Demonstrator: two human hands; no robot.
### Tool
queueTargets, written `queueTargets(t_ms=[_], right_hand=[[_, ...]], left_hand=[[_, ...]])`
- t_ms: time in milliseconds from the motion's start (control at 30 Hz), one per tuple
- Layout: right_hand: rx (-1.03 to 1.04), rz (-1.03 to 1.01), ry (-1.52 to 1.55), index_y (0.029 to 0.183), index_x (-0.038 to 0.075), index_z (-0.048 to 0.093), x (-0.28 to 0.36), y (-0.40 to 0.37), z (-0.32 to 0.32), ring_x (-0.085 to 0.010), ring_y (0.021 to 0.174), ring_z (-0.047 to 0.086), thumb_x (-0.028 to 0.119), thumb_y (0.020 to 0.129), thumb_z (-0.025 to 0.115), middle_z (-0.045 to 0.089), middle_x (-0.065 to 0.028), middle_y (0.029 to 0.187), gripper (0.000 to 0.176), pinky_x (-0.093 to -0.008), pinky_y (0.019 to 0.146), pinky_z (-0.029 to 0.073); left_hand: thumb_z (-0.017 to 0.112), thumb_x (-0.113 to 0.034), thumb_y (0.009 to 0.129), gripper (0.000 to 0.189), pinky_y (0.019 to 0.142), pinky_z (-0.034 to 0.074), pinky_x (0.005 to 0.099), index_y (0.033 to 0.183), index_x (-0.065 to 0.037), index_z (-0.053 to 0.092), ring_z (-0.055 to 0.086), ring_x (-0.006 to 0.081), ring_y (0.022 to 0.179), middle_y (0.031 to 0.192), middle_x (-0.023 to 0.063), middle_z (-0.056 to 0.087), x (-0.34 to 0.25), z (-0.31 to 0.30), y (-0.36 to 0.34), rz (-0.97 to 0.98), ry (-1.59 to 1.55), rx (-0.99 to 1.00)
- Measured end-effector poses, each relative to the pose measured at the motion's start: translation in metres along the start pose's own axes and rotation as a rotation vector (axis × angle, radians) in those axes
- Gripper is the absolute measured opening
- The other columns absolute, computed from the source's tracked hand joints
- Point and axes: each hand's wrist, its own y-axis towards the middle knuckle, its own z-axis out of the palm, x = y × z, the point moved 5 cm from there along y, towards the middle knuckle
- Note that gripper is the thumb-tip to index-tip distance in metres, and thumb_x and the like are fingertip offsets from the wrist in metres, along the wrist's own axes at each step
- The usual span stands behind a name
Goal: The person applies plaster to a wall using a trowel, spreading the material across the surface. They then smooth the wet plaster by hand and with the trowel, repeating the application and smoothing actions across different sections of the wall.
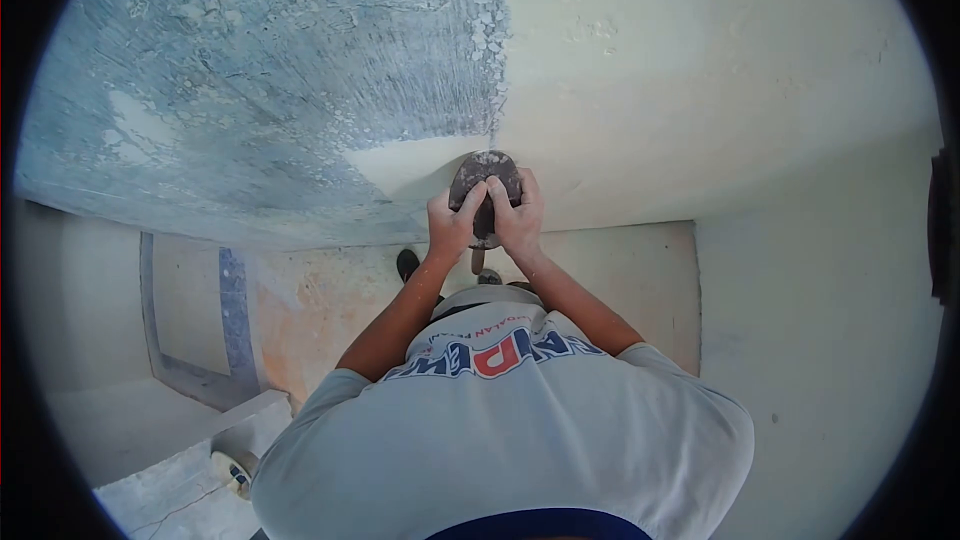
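Observation:
My left hand [453, 223] and my right hand [518, 215] grip a dark, dust-coated scraping tool [485, 172] from both sides. It has a rounded plate, and a short brownish handle end sticks out below my hands. My thumbs lie close together on its face. The plate is up against the wall [640, 70], or very near it; its working edge is hidden. Left of the tool the wall is a rough blue-grey surface [300, 60] with pale flakes. To its right the wall is cream-coloured. A smooth cream patch [405, 165] borders the tool's left side.
Below lies the dusty floor [320, 310], where a dark shoe [408, 263] shows. At lower left is a pale ledge [170, 470] with a round white object [232, 470] and a thin reddish line. A dark object [940, 225] hangs at the right edge.

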Motion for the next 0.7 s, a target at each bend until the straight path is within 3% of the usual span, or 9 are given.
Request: queueTargets(t_ms=[167,300,533,600,700], right_hand=[[-0.021,-0.042,-0.025,0.101,0.000,0.061,-0.012,-0.003,0.002,-0.0148,0.077,0.060,0.015,0.092,0.068,0.065,-0.0087,0.086,0.019,-0.0313,0.072,0.050],[-0.027,-0.021,-0.016,0.100,0.000,0.061,0.016,0.005,0.004,-0.0166,0.074,0.060,0.016,0.092,0.068,0.065,-0.0103,0.084,0.020,-0.0328,0.070,0.050],[-0.037,-0.075,-0.073,0.096,0.000,0.061,0.015,0.009,0.003,-0.0143,0.074,0.059,0.016,0.092,0.068,0.064,-0.0086,0.082,0.018,-0.0312,0.068,0.049],[-0.001,0.046,-0.029,0.095,0.001,0.061,0.030,0.015,0.004,-0.0147,0.076,0.059,0.016,0.092,0.068,0.064,-0.0084,0.083,0.017,-0.0316,0.071,0.049],[-0.022,-0.003,-0.041,0.092,0.001,0.059,0.010,0.004,0.005,-0.0140,0.074,0.056,0.016,0.092,0.068,0.061,-0.0072,0.081,0.018,-0.0316,0.068,0.048]], left_hand=[[0.072,-0.019,0.091,0.024,0.064,0.049,0.0264,0.091,0.005,0.070,0.059,0.0064,0.072,0.079,0.0032,0.069,0.012,-0.002,0.002,-0.006,-0.027,-0.025],[0.072,-0.020,0.091,0.025,0.064,0.050,0.0271,0.091,0.005,0.070,0.059,0.0067,0.072,0.080,0.0040,0.070,-0.019,-0.003,0.006,0.021,0.024,0.019],[0.071,-0.023,0.091,0.028,0.063,0.049,0.0275,0.089,0.005,0.070,0.059,0.0069,0.070,0.077,0.0047,0.070,-0.021,0.001,0.008,0.038,-0.048,-0.052],[0.072,-0.023,0.090,0.028,0.065,0.050,0.0276,0.089,0.005,0.070,0.059,0.0070,0.072,0.078,0.0051,0.071,-0.046,0.000,0.013,0.059,0.063,0.024],[0.072,-0.022,0.090,0.028,0.066,0.050,0.0281,0.091,0.006,0.070,0.059,0.0072,0.072,0.078,0.0046,0.071,-0.011,-0.001,0.009,0.021,0.026,0.001]])
